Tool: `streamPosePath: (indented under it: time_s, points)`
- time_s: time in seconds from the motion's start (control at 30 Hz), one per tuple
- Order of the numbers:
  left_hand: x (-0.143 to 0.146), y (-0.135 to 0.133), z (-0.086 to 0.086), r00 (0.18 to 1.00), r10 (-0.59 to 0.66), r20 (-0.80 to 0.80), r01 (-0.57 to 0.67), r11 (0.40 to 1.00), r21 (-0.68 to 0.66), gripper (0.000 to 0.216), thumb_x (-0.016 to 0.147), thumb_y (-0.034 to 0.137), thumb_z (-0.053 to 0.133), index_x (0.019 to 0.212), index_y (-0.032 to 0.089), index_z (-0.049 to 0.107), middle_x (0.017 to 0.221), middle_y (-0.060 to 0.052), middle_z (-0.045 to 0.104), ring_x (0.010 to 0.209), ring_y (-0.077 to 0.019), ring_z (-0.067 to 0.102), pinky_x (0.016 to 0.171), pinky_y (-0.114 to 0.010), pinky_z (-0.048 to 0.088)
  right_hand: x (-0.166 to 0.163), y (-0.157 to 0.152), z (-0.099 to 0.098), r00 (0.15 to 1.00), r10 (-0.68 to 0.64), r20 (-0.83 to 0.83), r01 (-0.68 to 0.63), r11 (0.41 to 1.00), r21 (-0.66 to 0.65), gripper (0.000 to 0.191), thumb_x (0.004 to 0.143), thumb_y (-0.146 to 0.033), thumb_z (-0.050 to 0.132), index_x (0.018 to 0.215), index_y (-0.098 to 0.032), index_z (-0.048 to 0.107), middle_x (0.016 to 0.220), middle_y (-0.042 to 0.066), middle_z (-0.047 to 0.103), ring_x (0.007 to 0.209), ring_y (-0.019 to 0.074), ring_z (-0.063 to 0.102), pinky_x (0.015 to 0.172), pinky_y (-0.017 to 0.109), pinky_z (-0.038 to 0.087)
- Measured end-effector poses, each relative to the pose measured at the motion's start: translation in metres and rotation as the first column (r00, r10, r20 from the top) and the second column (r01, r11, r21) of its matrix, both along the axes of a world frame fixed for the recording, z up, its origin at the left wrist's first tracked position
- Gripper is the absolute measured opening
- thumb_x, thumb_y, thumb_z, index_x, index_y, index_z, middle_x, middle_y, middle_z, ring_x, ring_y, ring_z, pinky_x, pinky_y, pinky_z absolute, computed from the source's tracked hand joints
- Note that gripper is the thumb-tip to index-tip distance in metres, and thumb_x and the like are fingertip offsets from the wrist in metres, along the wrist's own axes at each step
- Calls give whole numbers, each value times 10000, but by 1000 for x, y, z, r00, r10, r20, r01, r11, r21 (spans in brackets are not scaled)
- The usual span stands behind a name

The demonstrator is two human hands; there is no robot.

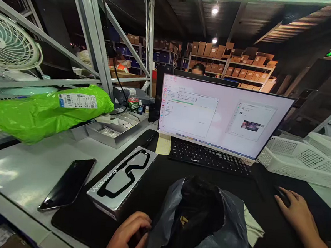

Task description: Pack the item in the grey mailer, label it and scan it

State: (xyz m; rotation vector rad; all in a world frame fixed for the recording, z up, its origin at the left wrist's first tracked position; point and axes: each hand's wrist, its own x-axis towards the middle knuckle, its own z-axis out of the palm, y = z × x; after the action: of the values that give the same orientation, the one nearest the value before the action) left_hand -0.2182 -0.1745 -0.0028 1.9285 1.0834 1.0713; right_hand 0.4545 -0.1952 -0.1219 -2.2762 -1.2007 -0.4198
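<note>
My left hand [128,234] grips the torn edge of a grey plastic mailer bag [219,240] lying open on the black desk mat [271,241]; something dark shows inside the bag. Just left of that hand sits a grey and black box [121,180] printed "Wakening". My right hand [297,210] rests on a black mouse [280,194] at the right of the mat, fingers curled over it. A black keyboard [209,158] and a lit monitor [221,115] stand beyond the bag.
A black phone [69,183] lies on the grey table at left. A green parcel [42,109], a fan [10,43], a grey tray [115,129] and small bottles [133,100] stand behind. White baskets [304,159] are at right. A person sits behind the monitor.
</note>
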Motion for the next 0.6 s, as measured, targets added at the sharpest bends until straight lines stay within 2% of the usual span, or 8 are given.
streamPosePath:
  time_s: [0.3, 0.43, 0.6]
  points:
    - [-1, 1, -1, 1000, -1, -18, 1, 1000, -20, 293, 976, 504, 606, 893, 252, 730, 1031, -68, 699, 920, -192, 673, 753, -230, 547, 6, -1, -2, 999, 19, -26, -19, 1000, -11, 752, 851, -734, 334, 1293, -220, 658, 1283, 190, 578, 1323, 414, 541, 1087, 537, 492]
    - [-3, 3, -2, 995, -81, -56, 80, 996, -29, 285, 994, 482, 579, 914, 251, 724, 1017, -61, 701, 872, -173, 674, 727, -220, 545, 8, -1, -5, 999, 29, -35, -29, 1000, 1, 744, 852, -739, 345, 1290, -226, 659, 1282, 198, 575, 1326, 428, 535, 1073, 561, 503]
    - [-1, 1, -5, 1000, -7, 3, 7, 1000, -7, 369, 981, 572, 574, 891, 246, 721, 1004, -66, 692, 892, -185, 662, 747, -229, 547, 6, 0, -7, 999, 31, -38, -30, 999, 29, 756, 852, -762, 326, 1277, -232, 658, 1293, 199, 560, 1337, 431, 526, 1104, 555, 486]
